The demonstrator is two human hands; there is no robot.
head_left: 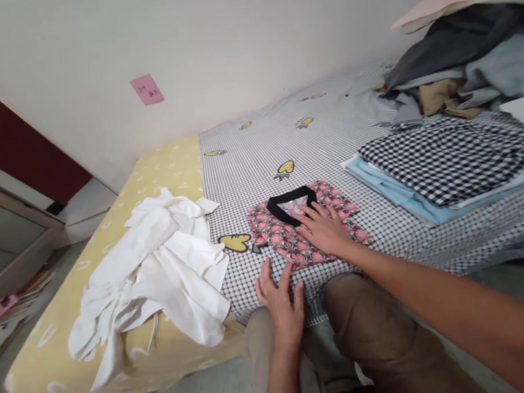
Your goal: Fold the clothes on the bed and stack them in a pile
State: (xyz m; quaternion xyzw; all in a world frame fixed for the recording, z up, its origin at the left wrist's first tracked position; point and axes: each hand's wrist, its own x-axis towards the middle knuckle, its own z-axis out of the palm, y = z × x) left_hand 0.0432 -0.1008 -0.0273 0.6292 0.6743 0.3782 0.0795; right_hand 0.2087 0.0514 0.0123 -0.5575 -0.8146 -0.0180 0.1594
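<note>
A small folded pink floral garment (292,234) with a black collar lies on the checked bedsheet (323,141) near the bed's front edge. My right hand (322,228) lies flat on top of it, fingers stretched out toward the collar. My left hand (281,300) rests open at the bed's edge, fingers spread, its fingertips touching the garment's near left corner. My knees in brown trousers (374,324) are just below the bed edge.
A crumpled white garment (159,271) lies on the yellow sheet (61,371) at left. A folded black-and-white checked cloth on light blue fabric (454,161) sits at right. Behind it is a heap of grey and tan clothes (468,60). A wall with a pink note (146,89) stands behind.
</note>
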